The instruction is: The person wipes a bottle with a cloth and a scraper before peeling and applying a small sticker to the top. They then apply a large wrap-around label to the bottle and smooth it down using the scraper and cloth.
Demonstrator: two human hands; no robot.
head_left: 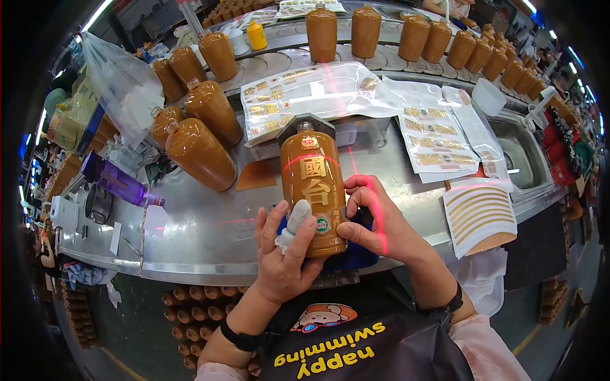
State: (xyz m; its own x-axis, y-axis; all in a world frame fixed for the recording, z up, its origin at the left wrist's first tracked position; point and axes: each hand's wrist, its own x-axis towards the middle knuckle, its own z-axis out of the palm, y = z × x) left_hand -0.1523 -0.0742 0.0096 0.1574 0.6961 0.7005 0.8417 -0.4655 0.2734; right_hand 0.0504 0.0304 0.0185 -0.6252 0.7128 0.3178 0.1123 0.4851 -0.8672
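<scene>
While a red laser line crossed the work, the head camera looked down on a curved metal bench point(210, 235) in a crowded workshop, with strip lights overhead and a conveyor point(286, 60) arcing along the far side. A steel sink point(524, 155) was set into the bench at the right. Sheets of gold labels point(438, 136) lay spread across the middle, a pad of gold strips point(476, 213) sat at the near right edge, and a purple bottle point(117, 181) lay on its side at the left.

One brown ceramic bottle point(313, 184) stood upright at the near edge of the bench, between both hands, on a blue cloth point(356, 251). The left hand point(283, 254) was wrapped about its lower left side, a white-bandaged finger pressed against the front. The right hand point(372, 219) pinched the lower right edge with thumb and curled fingers, closed on the bottle.

Six more brown bottles point(200, 152) clustered on the left of the bench. On the conveyor, four stood apart near the top centre point(321, 32), and a packed row ran off to the right point(502, 54), too crowded to count. A small yellow bottle point(257, 35) stood behind them. Stacked bottles point(190, 317) filled racks beneath the bench.
</scene>
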